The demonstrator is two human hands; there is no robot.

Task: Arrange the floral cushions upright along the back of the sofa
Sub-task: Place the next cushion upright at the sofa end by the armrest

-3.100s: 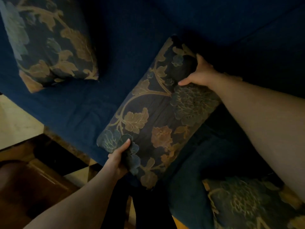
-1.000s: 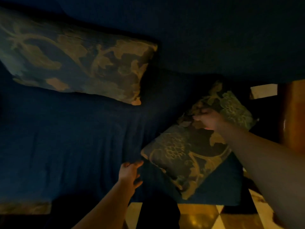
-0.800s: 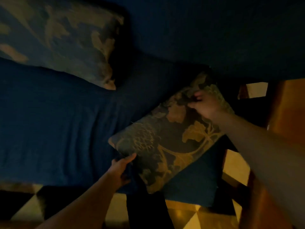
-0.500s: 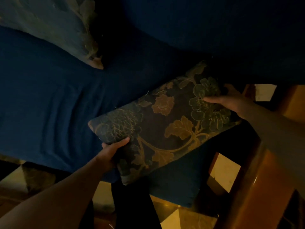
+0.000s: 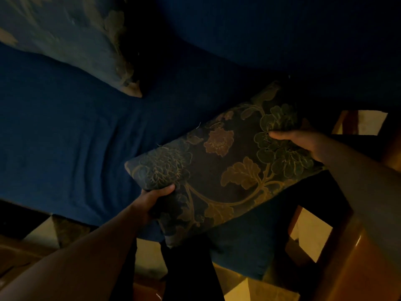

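A dark floral cushion (image 5: 227, 168) with gold leaves and a pink bloom lies slanted over the right end of the blue sofa seat (image 5: 65, 144). My left hand (image 5: 152, 198) grips its near left edge, thumb on top. My right hand (image 5: 303, 142) holds its far right end, fingers over the green flower. A second floral cushion (image 5: 71, 38) leans against the dark blue sofa back (image 5: 271, 35) at the upper left, blurred and partly cut off by the frame.
A brown wooden piece of furniture (image 5: 355, 263) stands close at the lower right. Pale and dark floor tiles (image 5: 310, 233) show below the seat's front edge. My dark trouser legs (image 5: 188, 272) are at the bottom centre. The room is dim.
My left hand reached in and took the cushion's near edge while my right kept the far end. The cushion turned flatter and lifted toward me, and the view shifted right.
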